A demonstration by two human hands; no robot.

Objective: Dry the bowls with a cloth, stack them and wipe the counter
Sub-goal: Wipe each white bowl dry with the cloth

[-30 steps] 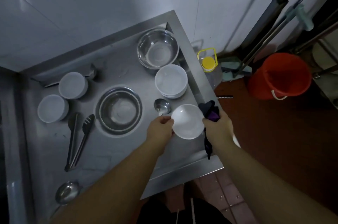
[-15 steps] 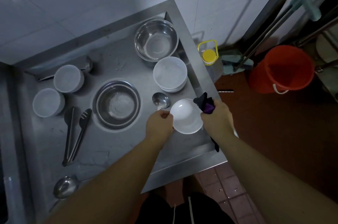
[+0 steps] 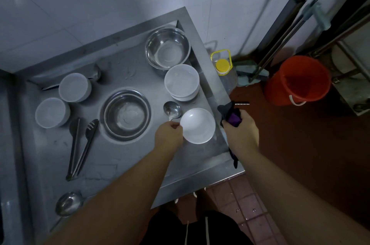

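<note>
Bowl [image 3: 197,125], white and shallow, held at centre frame above the near right part of the steel counter [image 3: 124,164], its inside facing the camera. The left hand [image 3: 169,136] pinches the bowl's left rim, thumb over the lip and the other fingers apparently curled beneath, though they are hidden. The right hand [image 3: 241,131] is closed in a fist round the dark purple cloth [image 3: 231,115], which is bunched above the knuckles with a tail hanging below the wrist; cloth and bowl stand just apart, not touching.

Handling, as judged: the bowl looks rigid and light, of ceramic or melamine; which one the dim view does not settle. If still wet, its glossy surface will be slippery, so a one-sided rim pinch is the weak point; a hold with fingers under the base would be steadier while the cloth, soft and pliable, is pressed round the inside.

The stack of white bowls [image 3: 182,82] sits right of centre, just above the held bowl, and is the likely place to set it down gently, as it may chip. Two more white bowls, the upper [image 3: 74,87] and the lower [image 3: 51,112], stand upside down at left. A ladle [image 3: 171,109] lies just beside the held bowl's upper left edge, with a steel basin [image 3: 126,115] at centre and another [image 3: 167,47] at upper centre.
</note>
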